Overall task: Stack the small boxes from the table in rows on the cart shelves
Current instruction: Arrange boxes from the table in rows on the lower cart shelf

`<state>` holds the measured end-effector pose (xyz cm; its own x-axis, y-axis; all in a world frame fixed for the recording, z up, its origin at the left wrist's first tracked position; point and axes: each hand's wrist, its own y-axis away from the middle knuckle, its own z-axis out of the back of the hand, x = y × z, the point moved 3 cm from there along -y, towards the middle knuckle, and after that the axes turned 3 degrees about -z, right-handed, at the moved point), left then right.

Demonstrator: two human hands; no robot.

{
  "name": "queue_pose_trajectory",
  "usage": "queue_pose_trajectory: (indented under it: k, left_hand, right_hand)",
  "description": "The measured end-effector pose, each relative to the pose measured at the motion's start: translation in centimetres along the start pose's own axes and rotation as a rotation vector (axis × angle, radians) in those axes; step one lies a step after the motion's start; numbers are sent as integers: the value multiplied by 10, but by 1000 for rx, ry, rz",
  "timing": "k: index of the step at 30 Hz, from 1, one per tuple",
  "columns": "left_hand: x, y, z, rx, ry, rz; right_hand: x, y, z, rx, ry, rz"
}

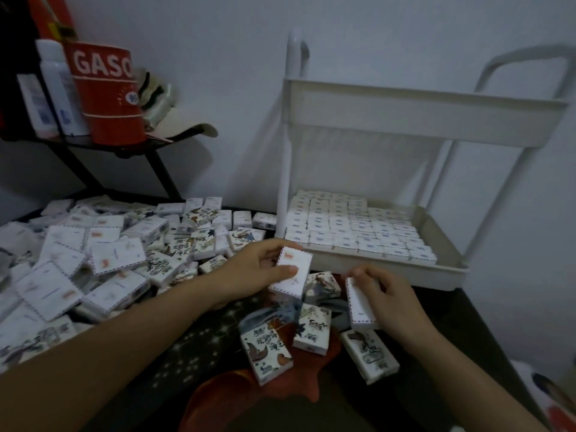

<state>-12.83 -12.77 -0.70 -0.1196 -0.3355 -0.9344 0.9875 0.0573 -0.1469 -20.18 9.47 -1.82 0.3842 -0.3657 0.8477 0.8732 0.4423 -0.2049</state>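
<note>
Risk: left hand (pixel 258 271) pinches a box (pixel 293 266), right hand (pixel 394 296) grips a second box (pixel 360 304), both just in front of the cart (pixel 436 115), whose lower shelf (pixel 389 274) looks nearly full, so a crooked drop-in likely knocks the packed rows (pixel 352 229) askew.

one cart (pixel 285 166), two shelves (pixel 389 271), one red can (pixel 106 95)

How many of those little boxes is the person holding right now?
2. One box in the left hand, a second box in the right hand, both just in front of the cart's lower shelf. Another could be hidden behind either hand.
</note>
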Motion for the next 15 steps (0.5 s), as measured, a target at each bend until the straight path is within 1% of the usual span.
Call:
queue_pose_trajectory:
  k: [3,5,8,12,15]
  left_hand:
    - [-11,-20,-17,7,51,14]
    - [-18,-37,-28,-6,55,-9]
    - [-27,-68,-42,-31,47,-42]
    - [-45,-123,-51,-69,2,-137]
    - [-55,-173,-53,-161,-26,-167]
  right_hand:
    - [-16,-6,18,-47,-37,-77]
    - [-24,-12,31,-80,-61,-103]
    - [-28,-26,50,-116,-11,-63]
    - [-30,-63,80,-159,16,-37]
    - [-35,-100,102,-223,52,-75]
